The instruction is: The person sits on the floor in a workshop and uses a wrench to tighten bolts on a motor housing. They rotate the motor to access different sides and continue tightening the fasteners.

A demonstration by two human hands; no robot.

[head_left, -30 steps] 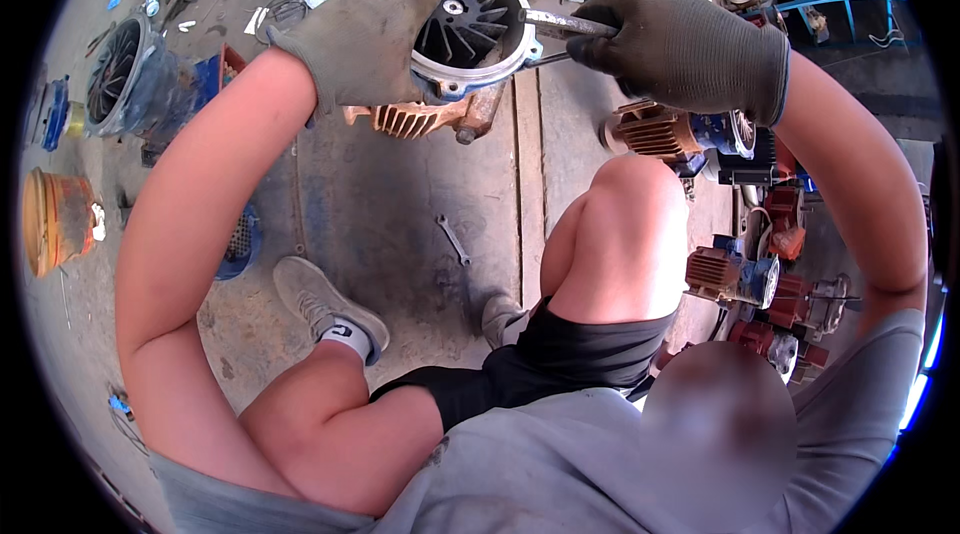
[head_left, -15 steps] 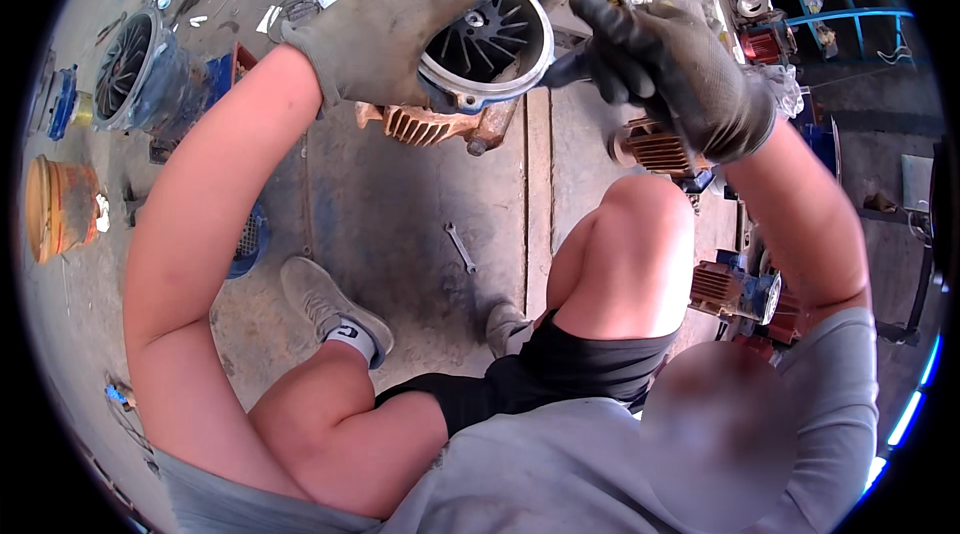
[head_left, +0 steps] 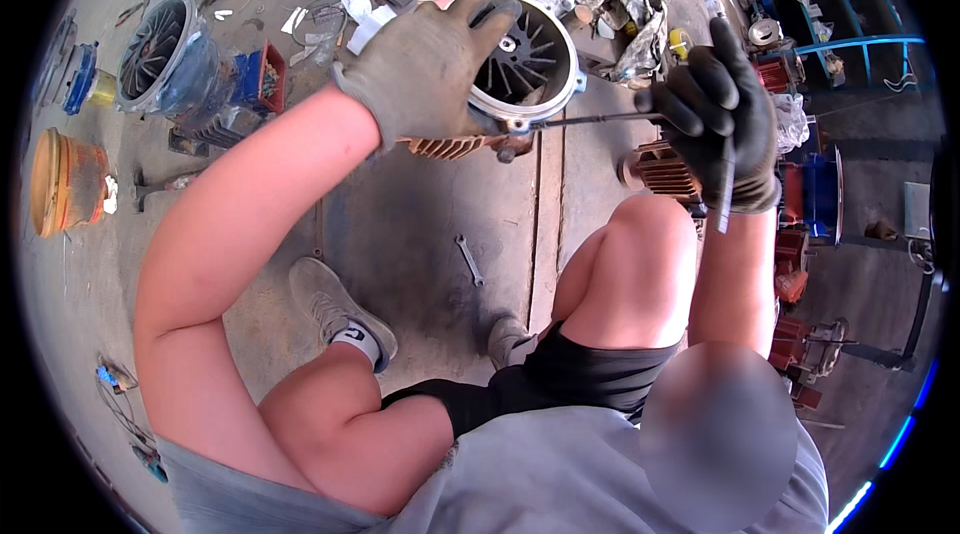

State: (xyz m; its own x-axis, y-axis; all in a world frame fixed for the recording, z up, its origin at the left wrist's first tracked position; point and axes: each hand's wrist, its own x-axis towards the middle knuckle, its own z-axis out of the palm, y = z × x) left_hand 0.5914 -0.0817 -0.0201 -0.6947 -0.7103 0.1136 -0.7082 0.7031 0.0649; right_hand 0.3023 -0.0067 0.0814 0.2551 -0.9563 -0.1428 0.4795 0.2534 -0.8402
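Note:
A motor housing with a round pale flange (head_left: pixel 573 84) stands in front of me, dark radial fins inside its mouth. Below the flange, its rusty ribbed body (head_left: pixel 445 148) shows in part. My left hand (head_left: pixel 425 64), in a grey-black work glove, is closed over the flange's left rim, fingertips reaching into the mouth. My gloved right hand (head_left: pixel 715 119) grips a T-handle wrench (head_left: pixel 600 120). Its thin dark shaft runs left to the flange's lower edge; whether the tip sits on a bolt is too small to tell. A silver bar sticks out below that fist.
On the floor between my feet lies an open-end wrench (head_left: pixel 469 261). Another finned housing (head_left: pixel 150 59) and an orange bucket (head_left: pixel 70 184) stand at the left. Beside my right knee is a rusty ribbed motor (head_left: pixel 665 171). Rags, bags and metal parts litter the far floor.
My right hand has moved right and turned; the wrench's shaft now points left to the flange's lower edge. My view has shifted slightly. The left hand has stayed on the rim.

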